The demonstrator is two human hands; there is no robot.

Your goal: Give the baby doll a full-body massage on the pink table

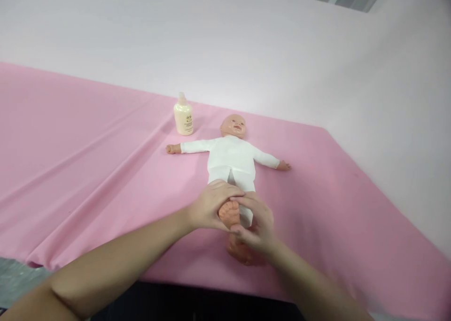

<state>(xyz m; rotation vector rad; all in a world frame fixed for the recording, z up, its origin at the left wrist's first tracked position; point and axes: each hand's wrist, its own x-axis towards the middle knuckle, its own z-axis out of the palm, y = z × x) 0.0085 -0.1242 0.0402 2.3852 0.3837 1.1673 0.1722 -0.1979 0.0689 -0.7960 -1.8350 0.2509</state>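
A baby doll in white lies on its back with its head away from me and its arms spread. One of its feet is raised, sole towards me. My left hand wraps round this foot from the left. From the right, my right hand grips the same foot, its thumb at the heel and its fingers meeting my left fingers at the toes. The doll's other foot rests lower down, partly hidden beneath my right hand.
A pump bottle of pale yellow liquid stands left of the doll's head. The pink cloth covers the table and has long folds on the left. A white wall rises behind; the table's near edge is just below the doll's feet.
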